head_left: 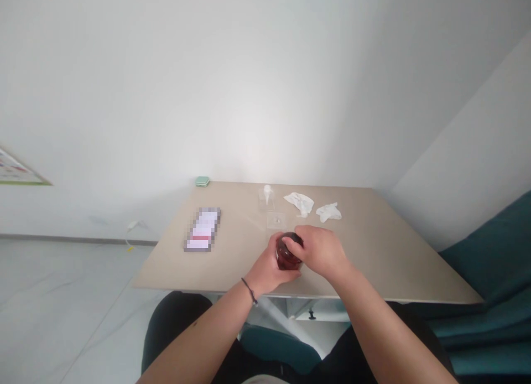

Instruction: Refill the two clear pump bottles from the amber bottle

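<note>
Beige tabletop, white wall behind. Left hand: grip wrapped round red jar. Right hand: grip curled over its dark top. Jar between both grips, top on; can't tell if loose. Crumpled tissues beyond right grip.

The dark-red container is partly hidden (the phone's screen, pixelated).

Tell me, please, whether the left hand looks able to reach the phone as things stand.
Probably yes: nothing visible lies between the left hand and the phone, though that hand must first release the dark red container.
</note>
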{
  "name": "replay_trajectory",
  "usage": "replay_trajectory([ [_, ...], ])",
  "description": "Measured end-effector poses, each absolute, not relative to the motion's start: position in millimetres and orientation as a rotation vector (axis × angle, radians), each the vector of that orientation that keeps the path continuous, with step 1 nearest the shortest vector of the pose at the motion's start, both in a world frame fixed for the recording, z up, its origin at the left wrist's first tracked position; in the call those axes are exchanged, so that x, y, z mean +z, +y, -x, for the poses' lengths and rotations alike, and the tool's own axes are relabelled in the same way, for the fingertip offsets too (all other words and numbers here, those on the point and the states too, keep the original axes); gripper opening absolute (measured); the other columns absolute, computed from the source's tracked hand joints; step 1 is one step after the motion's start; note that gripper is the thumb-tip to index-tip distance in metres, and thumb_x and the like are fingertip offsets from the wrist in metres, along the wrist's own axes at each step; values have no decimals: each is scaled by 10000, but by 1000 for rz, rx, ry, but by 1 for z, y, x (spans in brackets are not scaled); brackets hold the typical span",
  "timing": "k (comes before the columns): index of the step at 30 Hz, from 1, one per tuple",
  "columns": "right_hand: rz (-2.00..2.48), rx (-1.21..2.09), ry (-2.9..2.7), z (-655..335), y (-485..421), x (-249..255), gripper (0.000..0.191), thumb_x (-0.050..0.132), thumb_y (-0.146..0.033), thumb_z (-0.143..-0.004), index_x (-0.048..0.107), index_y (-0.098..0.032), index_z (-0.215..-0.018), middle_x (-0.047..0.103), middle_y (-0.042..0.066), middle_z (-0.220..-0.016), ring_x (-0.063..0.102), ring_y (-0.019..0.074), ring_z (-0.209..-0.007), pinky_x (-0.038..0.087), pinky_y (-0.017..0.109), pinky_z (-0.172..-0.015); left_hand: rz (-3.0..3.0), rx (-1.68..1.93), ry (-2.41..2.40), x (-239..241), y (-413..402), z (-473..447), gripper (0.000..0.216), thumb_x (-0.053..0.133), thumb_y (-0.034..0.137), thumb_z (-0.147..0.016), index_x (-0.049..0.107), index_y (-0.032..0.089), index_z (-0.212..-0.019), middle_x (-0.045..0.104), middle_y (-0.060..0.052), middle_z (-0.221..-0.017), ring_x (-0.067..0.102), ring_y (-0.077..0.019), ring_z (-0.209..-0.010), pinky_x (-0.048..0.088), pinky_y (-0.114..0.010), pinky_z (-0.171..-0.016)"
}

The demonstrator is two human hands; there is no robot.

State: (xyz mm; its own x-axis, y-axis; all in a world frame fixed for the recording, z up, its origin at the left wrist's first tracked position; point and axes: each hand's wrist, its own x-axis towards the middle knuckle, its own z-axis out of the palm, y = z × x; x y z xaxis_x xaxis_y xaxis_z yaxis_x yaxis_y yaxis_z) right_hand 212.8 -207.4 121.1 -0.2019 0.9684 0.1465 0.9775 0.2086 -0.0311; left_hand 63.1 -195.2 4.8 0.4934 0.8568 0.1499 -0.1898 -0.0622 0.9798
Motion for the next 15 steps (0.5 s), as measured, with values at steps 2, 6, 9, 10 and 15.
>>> replay_trajectory([
  [2, 1861, -88, -2358, -214, -208, 123, 374, 483, -486, -989, 671, -206, -827, 736, 58, -815, 629, 193, -707, 212, 313, -575, -1383, 975, 658, 4, -195, -63, 957, 903, 212, -663, 352, 221, -1446, 670, -114, -1205, 689, -292, -1118, 520, -534, -1033],
  [6, 1806, -60, -2383, -215, -209, 126, 302, 517, -452, -971, 647, -207, -850, 717, 51, -806, 617, 191, -699, 213, 315, -575, -1398, 987, 651, 5, -195, -62, 938, 895, 190, -661, 356, 229, -1427, 651, -114, -1253, 681, -287, -1145, 536, -502, -1019],
  [9, 1766, -24, -2282, -217, -211, 120, 260, 558, -443, -941, 615, -210, -843, 690, 44, -811, 604, 191, -708, 258, 303, -582, -1363, 984, 593, 6, -195, -63, 900, 885, 204, -673, 357, 250, -1401, 632, -112, -1285, 685, -290, -1150, 549, -512, -1005],
  [10, 1738, -1, -2219, -218, -211, 116, 247, 578, -439, -928, 604, -211, -839, 683, 46, -826, 605, 197, -731, 294, 298, -596, -1351, 985, 572, 6, -194, -63, 894, 886, 209, -673, 358, 258, -1392, 624, -114, -1301, 684, -292, -1158, 551, -515, -1005],
  [15, 1386, 296, -1889, -222, -213, 89, 135, 634, -350, -878, 605, -218, -872, 681, 64, -924, 634, 227, -914, 486, 347, -818, -1311, 969, 533, 0, -193, -64, 891, 884, 220, -685, 339, 285, -1387, 595, -114, -1347, 686, -293, -1172, 569, -512, -983],
])
